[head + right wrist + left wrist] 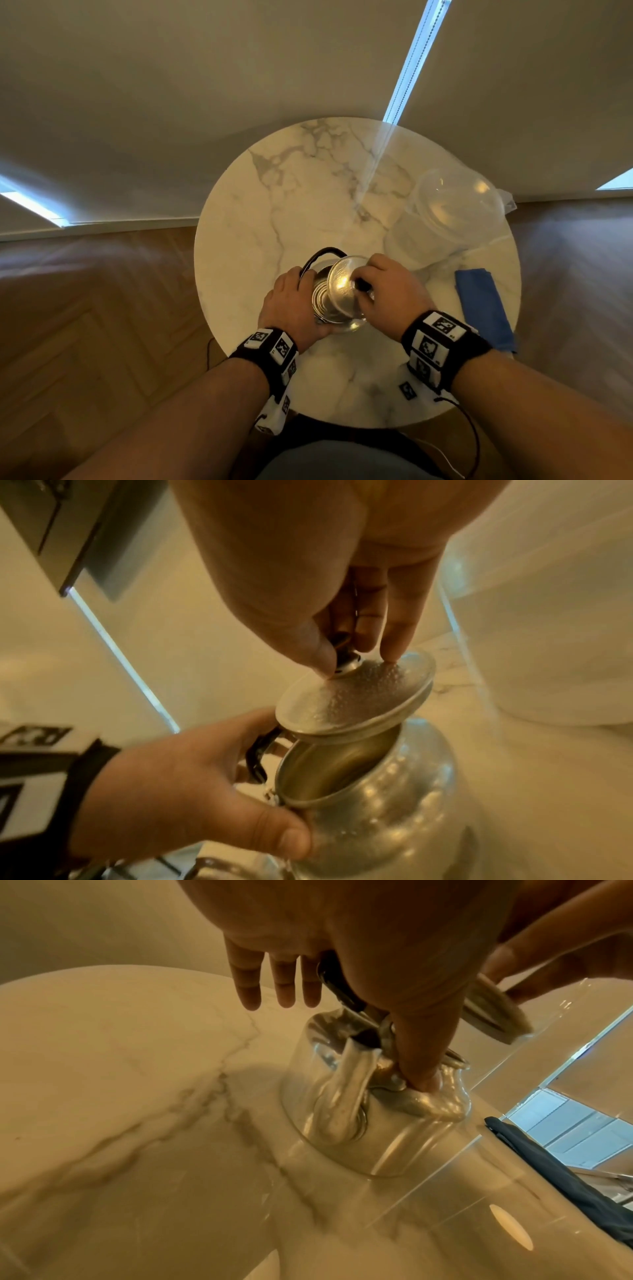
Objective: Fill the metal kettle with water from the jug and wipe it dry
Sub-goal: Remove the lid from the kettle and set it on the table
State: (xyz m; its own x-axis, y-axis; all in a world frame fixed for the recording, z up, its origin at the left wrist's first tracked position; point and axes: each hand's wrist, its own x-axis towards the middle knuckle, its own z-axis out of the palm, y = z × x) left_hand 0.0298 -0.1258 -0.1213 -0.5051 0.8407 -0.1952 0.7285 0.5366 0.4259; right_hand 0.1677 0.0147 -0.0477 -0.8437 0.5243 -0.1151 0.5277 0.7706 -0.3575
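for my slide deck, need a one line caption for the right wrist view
Right hand pinches the knob of the kettle lid, tilted above the open metal kettle steadied by the left hand.

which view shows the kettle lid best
The right wrist view: the lid fills mid-frame, tilted above the open kettle, its knob pinched by the right hand. The head view shows the lid small from above. The left wrist view shows only its edge behind the left hand.
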